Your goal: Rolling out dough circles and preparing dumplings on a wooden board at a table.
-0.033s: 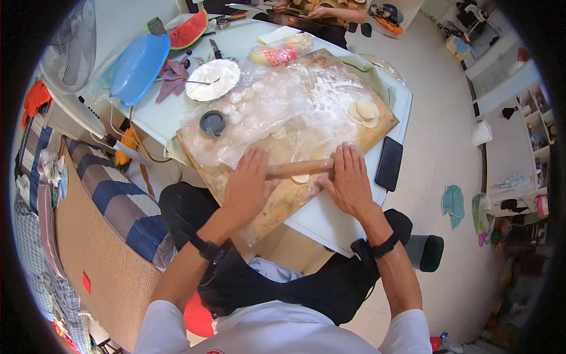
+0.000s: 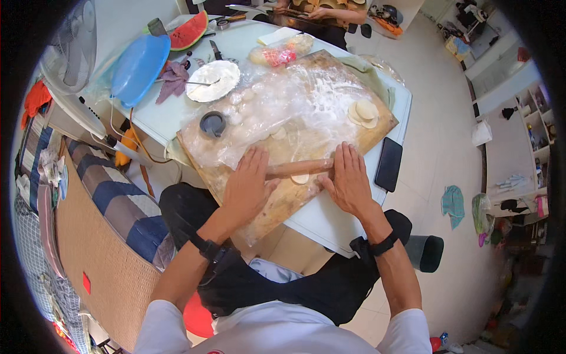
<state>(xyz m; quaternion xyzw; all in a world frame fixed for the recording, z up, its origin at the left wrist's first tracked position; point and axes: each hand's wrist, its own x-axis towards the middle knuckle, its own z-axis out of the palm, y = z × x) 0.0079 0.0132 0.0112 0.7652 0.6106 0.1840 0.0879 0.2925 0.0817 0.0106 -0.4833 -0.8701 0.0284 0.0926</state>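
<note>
A wooden rolling pin (image 2: 299,168) lies crosswise near the front of a floury wooden board (image 2: 277,209). Over its left end rests my left hand (image 2: 250,186), fingers stretched out flat. My right hand (image 2: 349,180) lies the same way on the other end, its thumb pointing inward. Both hands are open, with palms down on the pin. A small round of pale dough (image 2: 300,179) shows partly from beneath the pin. Clear plastic film (image 2: 253,127) spreads over the board's left and middle, covering pale dough lumps. Several flat dough rounds (image 2: 364,112) are piled at the board's right.
A dark round cup (image 2: 213,124) stands on the film. Behind it are a bowl of white flour (image 2: 212,81), a blue basin (image 2: 139,69), a watermelon piece (image 2: 189,30) and a knife (image 2: 216,49). A phone (image 2: 389,164) lies by the right edge. Another person's hands (image 2: 318,13) show opposite.
</note>
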